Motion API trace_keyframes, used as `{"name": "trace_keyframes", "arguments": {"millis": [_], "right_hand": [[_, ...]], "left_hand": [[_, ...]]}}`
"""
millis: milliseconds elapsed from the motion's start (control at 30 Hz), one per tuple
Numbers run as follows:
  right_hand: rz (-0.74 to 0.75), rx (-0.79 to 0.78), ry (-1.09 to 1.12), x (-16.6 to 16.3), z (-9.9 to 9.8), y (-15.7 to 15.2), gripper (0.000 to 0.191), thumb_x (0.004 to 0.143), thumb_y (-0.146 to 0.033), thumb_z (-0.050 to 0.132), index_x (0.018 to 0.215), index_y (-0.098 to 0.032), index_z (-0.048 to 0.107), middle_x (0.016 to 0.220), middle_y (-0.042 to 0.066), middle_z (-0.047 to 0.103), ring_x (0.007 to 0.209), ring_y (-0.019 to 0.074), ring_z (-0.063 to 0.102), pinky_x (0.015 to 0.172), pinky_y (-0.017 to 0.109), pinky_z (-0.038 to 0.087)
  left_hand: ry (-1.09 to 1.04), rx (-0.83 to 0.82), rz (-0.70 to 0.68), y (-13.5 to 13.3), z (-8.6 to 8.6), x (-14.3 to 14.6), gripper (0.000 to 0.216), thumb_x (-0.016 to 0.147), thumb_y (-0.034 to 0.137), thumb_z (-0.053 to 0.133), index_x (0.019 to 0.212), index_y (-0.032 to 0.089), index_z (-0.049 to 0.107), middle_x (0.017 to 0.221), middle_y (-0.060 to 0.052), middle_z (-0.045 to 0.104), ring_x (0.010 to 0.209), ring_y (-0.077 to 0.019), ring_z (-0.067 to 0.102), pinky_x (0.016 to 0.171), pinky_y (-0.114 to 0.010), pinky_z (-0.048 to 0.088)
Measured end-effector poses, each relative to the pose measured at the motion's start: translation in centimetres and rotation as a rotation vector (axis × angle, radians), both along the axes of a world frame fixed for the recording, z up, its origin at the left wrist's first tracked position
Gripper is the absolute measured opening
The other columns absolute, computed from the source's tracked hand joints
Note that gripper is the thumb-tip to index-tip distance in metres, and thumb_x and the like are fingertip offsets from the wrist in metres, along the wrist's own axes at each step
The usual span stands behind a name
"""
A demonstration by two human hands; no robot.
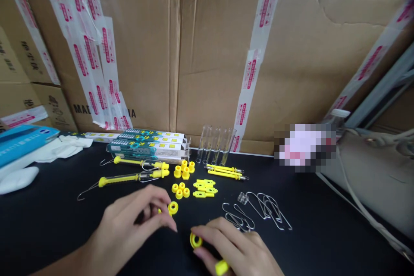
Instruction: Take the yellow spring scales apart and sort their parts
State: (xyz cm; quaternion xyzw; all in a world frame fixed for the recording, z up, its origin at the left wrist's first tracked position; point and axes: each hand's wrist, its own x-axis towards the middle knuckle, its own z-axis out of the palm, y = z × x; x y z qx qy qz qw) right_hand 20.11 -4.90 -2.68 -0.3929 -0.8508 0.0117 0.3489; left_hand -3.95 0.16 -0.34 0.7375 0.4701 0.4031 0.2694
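My left hand rests on the black table with fingers pinched around a small yellow ring cap. My right hand lies just right of it, fingertips pinching another yellow ring; a yellow piece shows under its lower fingers. Beyond the hands lie small yellow caps, flat yellow strips and two assembled yellow spring scales with hooks.
Wire hooks lie to the right. Clear tubes and yellow rods sit farther back. Green boxes are stacked at centre left, a blue box and white cloth at far left. Taped cardboard walls the back.
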Motion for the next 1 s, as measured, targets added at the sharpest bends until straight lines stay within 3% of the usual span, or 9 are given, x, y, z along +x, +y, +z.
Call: {"name": "trace_keyframes", "arguments": {"millis": [100,233,467,633,767,867,933,1000], "right_hand": [[0.0,-0.047,-0.062,-0.3,-0.3,1.2,0.029,0.106,-0.029,0.044,0.121,-0.019,0.068,0.098,0.006,0.078,0.067,0.0153,0.077,0.053,0.019,0.06],[-0.002,-0.066,-0.056,-1.1,-0.4,2.1,0.034,0.106,-0.026,0.043,0.134,-0.017,0.06,0.106,0.01,0.079,0.073,0.0187,0.079,0.063,0.024,0.064],[0.091,-0.129,-0.038,-1.4,0.1,1.9,0.03,0.105,-0.022,0.041,0.128,-0.018,0.059,0.105,0.01,0.08,0.077,0.0176,0.079,0.064,0.021,0.062],[0.003,0.049,-0.052,-1.1,1.0,1.6,0.03,0.098,-0.016,0.045,0.123,-0.012,0.059,0.088,0.01,0.077,0.07,0.0222,0.077,0.058,0.029,0.064],[-0.04,0.19,-0.187,-0.1,2.4,1.2,0.049,0.093,-0.007,0.043,0.142,-0.003,0.045,0.109,0.019,0.074,0.096,0.0304,0.073,0.081,0.044,0.065],[-0.071,0.151,-0.219,1.2,3.2,1.5,0.059,0.095,0.0,0.033,0.154,-0.004,0.031,0.12,0.02,0.069,0.105,0.0279,0.069,0.088,0.043,0.062],[-0.102,0.133,-0.164,2.3,3.5,2.1,0.056,0.099,-0.001,0.031,0.153,-0.01,0.037,0.122,0.018,0.068,0.11,0.0255,0.068,0.09,0.039,0.061],[-0.142,0.137,-0.08,3.5,3.6,2.9,0.042,0.104,-0.01,0.037,0.142,-0.016,0.053,0.114,0.014,0.07,0.104,0.0224,0.07,0.087,0.033,0.06]], "left_hand": [[0.079,0.022,0.071,1.4,-0.1,-0.9,0.038,0.06,0.03,0.088,0.091,0.028,0.067,0.078,0.006,0.068,0.063,-0.0133,0.058,0.06,-0.023,0.05],[0.17,-0.017,0.022,1.3,-1.3,-0.6,0.069,0.045,0.031,0.095,0.106,0.029,0.064,0.095,0.004,0.066,0.076,-0.0163,0.057,0.065,-0.026,0.05],[0.122,-0.028,-0.059,0.1,-2.6,-0.1,0.057,0.064,0.016,0.083,0.113,0.033,0.059,0.108,0.003,0.061,0.089,-0.0178,0.061,0.077,-0.03,0.053],[0.107,-0.016,-0.099,0.8,-3.3,-0.5,0.057,0.067,0.013,0.08,0.115,0.035,0.058,0.113,0.004,0.06,0.093,-0.0179,0.061,0.081,-0.029,0.053],[0.119,0.012,-0.097,0.9,-3.2,-0.5,0.056,0.068,0.013,0.079,0.115,0.035,0.058,0.114,0.004,0.06,0.086,-0.0163,0.06,0.08,-0.029,0.053],[0.159,-0.01,-0.077,0.7,-2.5,-0.5,0.051,0.07,0.016,0.079,0.113,0.034,0.06,0.115,0.003,0.06,0.083,-0.0159,0.06,0.083,-0.03,0.054],[0.201,-0.025,-0.066,0.6,-1.9,-0.5,0.047,0.072,0.019,0.078,0.114,0.033,0.06,0.117,0.001,0.06,0.086,-0.0174,0.06,0.085,-0.031,0.054],[0.233,-0.015,-0.056,0.6,-1.2,-0.6,0.045,0.073,0.024,0.079,0.114,0.032,0.061,0.118,0.0,0.06,0.091,-0.0198,0.061,0.087,-0.033,0.055]]}}
